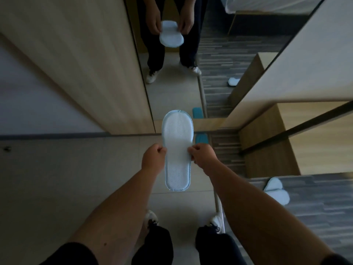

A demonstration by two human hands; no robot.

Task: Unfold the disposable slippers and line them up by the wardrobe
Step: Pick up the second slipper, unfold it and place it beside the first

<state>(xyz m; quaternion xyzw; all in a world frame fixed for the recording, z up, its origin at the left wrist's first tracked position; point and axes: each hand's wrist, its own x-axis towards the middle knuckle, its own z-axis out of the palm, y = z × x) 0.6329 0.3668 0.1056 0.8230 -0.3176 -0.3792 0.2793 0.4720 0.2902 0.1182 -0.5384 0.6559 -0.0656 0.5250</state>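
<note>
Flat oblong textured slipper, hand-pinched

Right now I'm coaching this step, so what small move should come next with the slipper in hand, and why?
Probably pull the strap open. The slipper lies flat and sole-up, pinched at its edges by the left hand and right hand. Other slippers already lie on the carpet by the wardrobe.

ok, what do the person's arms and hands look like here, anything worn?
Both forearms are bare from the elbow down. The left hand and right hand carry no gloves, rings, watch or bands that can be seen. A dark short sleeve shows at the left upper arm, and a similar dark edge sits at the right.
</note>
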